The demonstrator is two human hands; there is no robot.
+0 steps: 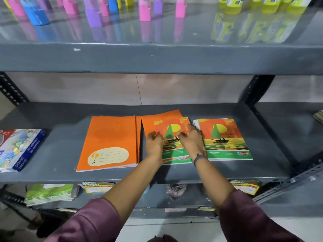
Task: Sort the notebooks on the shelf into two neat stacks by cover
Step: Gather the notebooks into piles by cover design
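1. A grey metal shelf (52, 151) with slotted uprights stands against a pale wall.
2. On it lie an orange notebook stack (108, 142), a middle pile (173, 130) and a sailboat-cover stack (225, 137).
3. The left hand (154, 144) and right hand (192, 141) each grip the middle pile's top sailboat notebook.
4. Coloured bottles (145, 9) line the shelf above.

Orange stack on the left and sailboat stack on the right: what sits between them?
Head view: a mixed pile, sailboat notebook over plain orange ones, with both hands on it.
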